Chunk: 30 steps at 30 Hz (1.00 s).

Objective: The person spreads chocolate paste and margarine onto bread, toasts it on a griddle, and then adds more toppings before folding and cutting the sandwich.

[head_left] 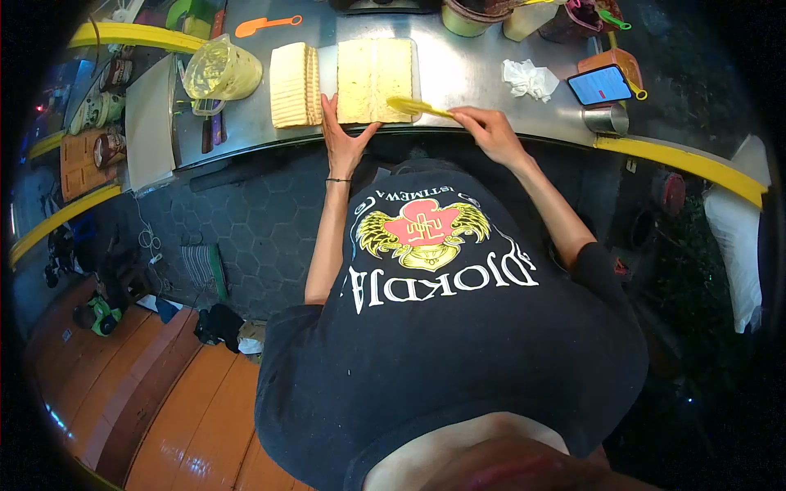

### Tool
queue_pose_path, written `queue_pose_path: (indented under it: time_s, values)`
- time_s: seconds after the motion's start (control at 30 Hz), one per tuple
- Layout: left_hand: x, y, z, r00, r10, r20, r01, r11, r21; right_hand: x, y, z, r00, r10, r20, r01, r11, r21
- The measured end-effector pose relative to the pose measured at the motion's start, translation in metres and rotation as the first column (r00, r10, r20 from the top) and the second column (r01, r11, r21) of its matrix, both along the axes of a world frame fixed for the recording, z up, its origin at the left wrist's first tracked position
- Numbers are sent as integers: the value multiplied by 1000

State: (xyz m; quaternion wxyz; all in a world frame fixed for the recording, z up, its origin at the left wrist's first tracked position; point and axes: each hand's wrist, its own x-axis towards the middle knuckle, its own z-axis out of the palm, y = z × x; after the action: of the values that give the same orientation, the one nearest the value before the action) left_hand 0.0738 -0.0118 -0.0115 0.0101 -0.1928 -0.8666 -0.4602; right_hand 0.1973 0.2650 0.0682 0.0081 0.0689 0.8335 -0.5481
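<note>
Bread (358, 72) lay on the bench (467, 78), its middle seam running near to far. The left hand (345, 141), nearer, spread open around its near-left corner; the right hand (491, 135), right of it, gripped a yellow spatula (404, 105) over its near-right part.

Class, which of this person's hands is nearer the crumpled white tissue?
Right: the right hand is just left of the tissue, on its near side; the left hand is farther left, beside the yellow bread.

Head-worn view, facing forward and down, close
</note>
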Motion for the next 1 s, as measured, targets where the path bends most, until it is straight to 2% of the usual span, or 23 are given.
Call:
queue_pose_path:
  time_s: [0.03,0.1,0.13,0.17,0.23,0.27,0.37,0.4,0.43,0.47,0.53,0.57,0.63,0.77,0.83,1.0]
  values:
    - [1,0,0,1000,-4,0,4,1000,7,-4,-4,-7,1000,-3,2,3,1000,2]
    - [2,1,1,1000,-13,-4,13,1000,15,-16,-4,-36,955,44,294,77,919,-387]
    - [2,1,2,1000,-11,-4,11,1000,6,-16,-4,-43,949,4,314,94,951,-295]
    - [1,0,3,1000,-7,-6,7,1000,-2,-10,-1,-47,950,1,312,97,950,-298]
    - [1,3,8,1000,10,1,-10,1000,-3,-7,6,-42,976,-166,143,159,986,59]
    - [4,3,9,999,23,22,-23,1000,-7,-6,7,-41,976,-161,146,154,986,59]
    - [4,1,3,1000,13,-12,-13,1000,-21,-9,10,-15,951,-302,-69,309,943,124]
    - [4,0,2,1000,8,-10,-8,1000,-20,-13,3,-19,926,-317,-203,331,943,37]
    - [3,-1,2,1000,5,-10,-5,1000,-21,-12,-2,-21,924,-322,-204,336,941,39]
    - [2,0,1,1000,2,-11,-2,1000,-21,-10,-7,-22,962,-137,-238,184,965,189]
    - [2,0,1,1000,2,-5,-2,1000,-18,-1,-23,-22,958,187,-216,-71,888,454]
    - [2,0,0,1000,8,-2,-8,1000,-13,7,-27,-22,944,249,-217,-123,875,469]
    - [3,1,3,1000,11,1,-11,1000,-8,17,-15,-17,924,306,-228,-156,848,507]
    - [2,0,1,1000,17,-17,-17,1000,-3,18,2,2,917,312,-247,-154,850,503]
    - [2,-1,2,1000,21,-17,-22,1000,-8,12,-8,6,943,209,-258,-60,871,487]
    - [1,0,5,999,19,43,-21,999,44,29,-29,-40,940,244,-237,-80,836,543]
